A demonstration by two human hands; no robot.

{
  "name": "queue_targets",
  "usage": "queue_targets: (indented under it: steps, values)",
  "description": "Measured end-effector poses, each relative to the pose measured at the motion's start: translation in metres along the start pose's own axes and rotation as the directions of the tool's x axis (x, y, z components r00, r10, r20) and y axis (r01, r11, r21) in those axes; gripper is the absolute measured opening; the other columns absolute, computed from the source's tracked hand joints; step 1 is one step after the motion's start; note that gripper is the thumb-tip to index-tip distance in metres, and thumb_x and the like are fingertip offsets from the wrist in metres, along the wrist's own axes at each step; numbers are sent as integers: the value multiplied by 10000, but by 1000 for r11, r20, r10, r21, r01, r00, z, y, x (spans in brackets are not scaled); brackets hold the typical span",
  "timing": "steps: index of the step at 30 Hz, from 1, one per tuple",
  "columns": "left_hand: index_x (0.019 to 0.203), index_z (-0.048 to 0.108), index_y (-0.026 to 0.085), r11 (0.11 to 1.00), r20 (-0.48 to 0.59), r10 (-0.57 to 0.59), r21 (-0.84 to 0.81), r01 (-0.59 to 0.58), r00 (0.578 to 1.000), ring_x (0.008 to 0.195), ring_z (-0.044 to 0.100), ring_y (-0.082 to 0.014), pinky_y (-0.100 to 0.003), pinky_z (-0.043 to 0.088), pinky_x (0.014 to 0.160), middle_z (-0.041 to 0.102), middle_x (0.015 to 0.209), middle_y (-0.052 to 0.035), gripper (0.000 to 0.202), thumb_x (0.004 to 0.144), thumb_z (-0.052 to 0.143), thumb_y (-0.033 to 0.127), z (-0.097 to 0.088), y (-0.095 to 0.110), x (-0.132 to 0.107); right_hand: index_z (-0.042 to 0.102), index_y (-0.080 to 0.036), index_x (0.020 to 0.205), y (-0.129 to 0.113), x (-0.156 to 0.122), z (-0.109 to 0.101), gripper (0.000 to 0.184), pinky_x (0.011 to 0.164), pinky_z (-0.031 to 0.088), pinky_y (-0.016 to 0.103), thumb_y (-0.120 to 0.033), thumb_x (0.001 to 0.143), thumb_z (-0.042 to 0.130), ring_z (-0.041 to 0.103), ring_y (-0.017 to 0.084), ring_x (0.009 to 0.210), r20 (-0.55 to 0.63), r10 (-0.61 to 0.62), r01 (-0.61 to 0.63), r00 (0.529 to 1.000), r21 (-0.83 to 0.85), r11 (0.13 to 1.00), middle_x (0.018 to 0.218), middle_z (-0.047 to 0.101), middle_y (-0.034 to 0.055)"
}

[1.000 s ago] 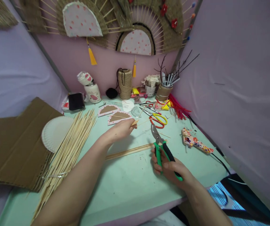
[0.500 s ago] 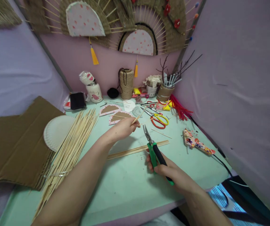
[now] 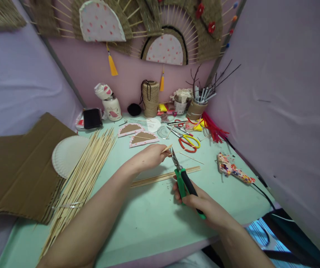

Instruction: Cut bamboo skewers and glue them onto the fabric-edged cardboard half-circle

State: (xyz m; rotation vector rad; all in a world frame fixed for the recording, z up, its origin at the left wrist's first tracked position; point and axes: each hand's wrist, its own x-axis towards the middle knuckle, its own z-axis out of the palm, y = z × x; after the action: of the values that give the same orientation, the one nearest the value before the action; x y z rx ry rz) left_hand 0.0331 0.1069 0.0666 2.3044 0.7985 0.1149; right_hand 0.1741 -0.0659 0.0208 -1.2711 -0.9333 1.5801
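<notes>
My left hand (image 3: 155,155) is closed on thin bamboo sticks (image 3: 167,148) whose ends poke out past the fingers, close to the blade tips of the pruning shears; whether they touch I cannot tell. My right hand (image 3: 190,197) grips these green-and-black pruning shears (image 3: 182,179), blades pointing away from me. Under and between the hands, a few long bamboo sticks (image 3: 155,179) lie side by side on the table. A single short stick (image 3: 192,158) rests beyond the shears. Two half-round cardboard pieces with pink edging (image 3: 144,138) are past my left hand.
A bundle of bamboo sticks (image 3: 84,182), a paper plate (image 3: 65,156) and cardboard (image 3: 22,171) occupy the left. Scissors (image 3: 187,145), a twine spool (image 3: 151,100) and a pot of glue sticks (image 3: 196,109) stand farther back. A patterned glue gun (image 3: 234,169) with its cord lies right.
My left hand has moved right and slightly toward me, bringing the sticks to the shears' tips. My right hand and the shears have barely moved. A stick now lies across the protractor.
</notes>
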Motion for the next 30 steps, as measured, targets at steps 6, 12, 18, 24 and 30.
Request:
queue_targets:
  steps: [6, 12, 18, 24, 30]
  values:
    - [971, 638, 196, 1000, 10, -20, 7, 20, 1000, 898, 600, -179, -262, 437, 753, 686, 1007, -28, 308, 810, 378, 159, 0, 2, 0, 537, -216, 1046, 1, 0, -1, 358, 816, 345, 348, -252, 691, 572, 485, 189, 856, -3, 7, -7, 1000, -2, 1000, 945, 560, 21]
    - [955, 639, 188, 999, 3, -33, 2, 33, 999, 896, 602, -180, -260, 436, 758, 690, 1006, -33, 300, 809, 379, 157, 0, 4, -1, 528, -212, 1049, -1, 0, 0, 347, 825, 346, 353, -245, 705, 558, 488, 194, 864, 2, 8, -8, 1000, -37, 999, 926, 562, 23]
    - [931, 637, 189, 999, 9, -45, -5, 45, 999, 892, 606, -184, -264, 434, 749, 694, 1000, -33, 285, 808, 381, 165, 0, 4, -1, 520, -199, 1050, -1, 1, -1, 336, 806, 339, 348, -234, 716, 533, 477, 196, 859, 12, 10, -9, 1000, -83, 996, 905, 554, 25]
    - [928, 638, 196, 999, 4, -39, -22, 39, 999, 906, 610, -179, -258, 433, 751, 697, 1018, -22, 292, 797, 380, 155, 1, 2, -1, 509, -214, 1036, 2, 1, -4, 300, 759, 331, 321, -211, 735, 511, 464, 170, 817, 11, -1, 3, 1000, -144, 990, 933, 537, 10]
    - [935, 638, 194, 999, 1, -45, -24, 45, 999, 894, 610, -181, -259, 443, 747, 697, 1012, -23, 295, 804, 375, 168, 0, 3, -2, 523, -205, 1009, -2, 0, -4, 269, 737, 324, 305, -216, 740, 515, 438, 163, 788, 6, 5, -4, 1000, -177, 984, 877, 522, 1]
